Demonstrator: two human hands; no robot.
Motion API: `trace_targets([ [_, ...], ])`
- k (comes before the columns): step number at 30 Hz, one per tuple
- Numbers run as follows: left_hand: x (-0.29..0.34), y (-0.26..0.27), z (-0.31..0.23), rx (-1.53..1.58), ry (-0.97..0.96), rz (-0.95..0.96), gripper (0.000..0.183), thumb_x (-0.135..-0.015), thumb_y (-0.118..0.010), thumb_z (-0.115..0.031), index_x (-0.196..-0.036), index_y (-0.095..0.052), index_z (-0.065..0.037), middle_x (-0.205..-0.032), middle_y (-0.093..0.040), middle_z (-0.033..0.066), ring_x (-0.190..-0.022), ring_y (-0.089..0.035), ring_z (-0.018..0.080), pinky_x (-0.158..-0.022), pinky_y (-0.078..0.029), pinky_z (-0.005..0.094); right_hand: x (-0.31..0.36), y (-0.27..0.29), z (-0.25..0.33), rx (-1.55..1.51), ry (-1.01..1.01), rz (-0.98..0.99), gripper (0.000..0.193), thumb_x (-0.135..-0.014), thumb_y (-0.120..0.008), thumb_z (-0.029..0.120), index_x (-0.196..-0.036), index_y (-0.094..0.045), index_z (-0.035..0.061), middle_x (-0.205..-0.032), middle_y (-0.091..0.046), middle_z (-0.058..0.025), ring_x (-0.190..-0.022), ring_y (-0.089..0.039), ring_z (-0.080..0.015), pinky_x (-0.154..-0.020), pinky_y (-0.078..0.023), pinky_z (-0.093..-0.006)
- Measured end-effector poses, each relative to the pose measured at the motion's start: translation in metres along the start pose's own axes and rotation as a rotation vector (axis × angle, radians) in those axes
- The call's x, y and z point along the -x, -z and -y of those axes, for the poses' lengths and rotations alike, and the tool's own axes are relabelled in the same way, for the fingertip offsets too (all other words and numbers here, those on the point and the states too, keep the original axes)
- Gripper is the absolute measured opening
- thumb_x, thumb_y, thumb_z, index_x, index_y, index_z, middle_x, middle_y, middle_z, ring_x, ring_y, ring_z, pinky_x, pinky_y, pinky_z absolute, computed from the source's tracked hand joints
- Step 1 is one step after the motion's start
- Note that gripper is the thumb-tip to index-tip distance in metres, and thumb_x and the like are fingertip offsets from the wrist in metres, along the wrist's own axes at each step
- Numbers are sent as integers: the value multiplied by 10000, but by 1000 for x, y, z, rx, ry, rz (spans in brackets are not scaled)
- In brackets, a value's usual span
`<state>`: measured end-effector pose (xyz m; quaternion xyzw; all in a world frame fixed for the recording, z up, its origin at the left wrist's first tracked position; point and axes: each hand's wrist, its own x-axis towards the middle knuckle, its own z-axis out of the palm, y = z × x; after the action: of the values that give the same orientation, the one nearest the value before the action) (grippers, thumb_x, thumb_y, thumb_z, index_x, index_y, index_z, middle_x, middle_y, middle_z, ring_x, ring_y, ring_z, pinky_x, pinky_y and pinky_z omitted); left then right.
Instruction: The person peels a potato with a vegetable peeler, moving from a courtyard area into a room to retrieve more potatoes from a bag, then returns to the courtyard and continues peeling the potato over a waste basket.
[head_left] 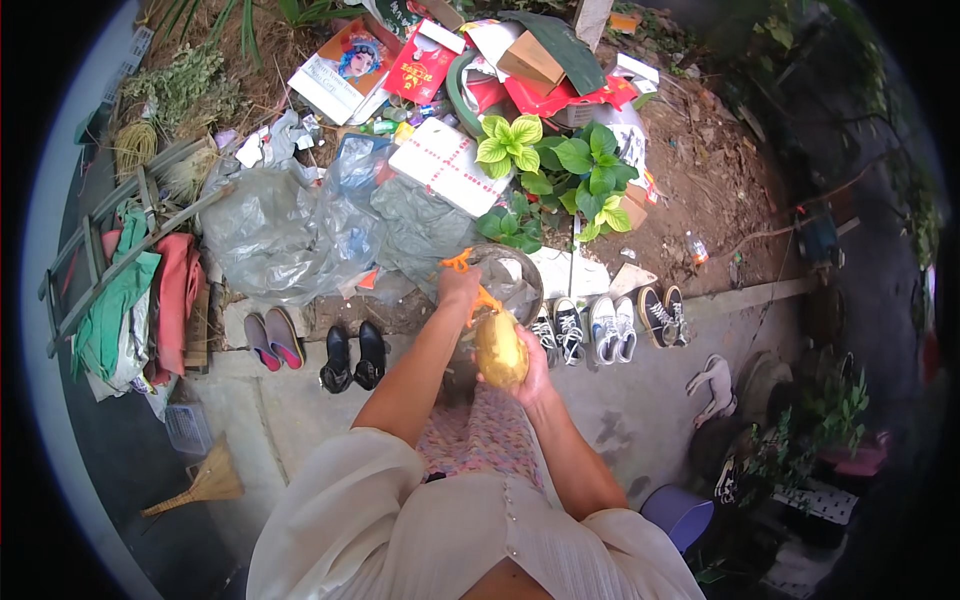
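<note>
My left hand is closed around an orange peeler, whose lower end meets the upper end of a large potato. Its other end sticks out beyond my fingers. The potato is oval and yellow, with some darker patches on its surface. My right hand grips it from the right side and from below, with part of the fingers hidden behind it. Just beyond both hands stands a round container with a dark rim, partly covered by my left hand and the peeler.
Shoes line the step: purple slippers, black boots and several sneakers. Behind them lie plastic sheeting, cardboard boxes and a leafy plant. A broom rests at left, a dog lies at right, near a purple bucket.
</note>
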<state>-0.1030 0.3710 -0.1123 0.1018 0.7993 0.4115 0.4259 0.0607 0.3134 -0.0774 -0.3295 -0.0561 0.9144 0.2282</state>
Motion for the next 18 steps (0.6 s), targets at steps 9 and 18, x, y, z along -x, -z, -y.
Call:
trace_targets([
  [9,-20,-16,9,-91,-156,-267,432,-792,-572,-342,-1024,-476,9,-882,-630,194,-829,-618,368,-740,-457,450,16,-8,9,46,96,-124,511,-836,-511,467,-1159,-528,71,-1049,-603,-140,-898,-620,-304,-677,-534,-489],
  [18,-3,6,-35,99,-515,-200,363,-831,-590,-327,-966,-423,-34,-825,-601,163,-746,-601,315,-685,-449,432,-3,3,13,-147,85,-64,470,-868,-479,454,-1171,-531,98,-1104,-590,-130,-987,-575,-336,-776,-485,-536],
])
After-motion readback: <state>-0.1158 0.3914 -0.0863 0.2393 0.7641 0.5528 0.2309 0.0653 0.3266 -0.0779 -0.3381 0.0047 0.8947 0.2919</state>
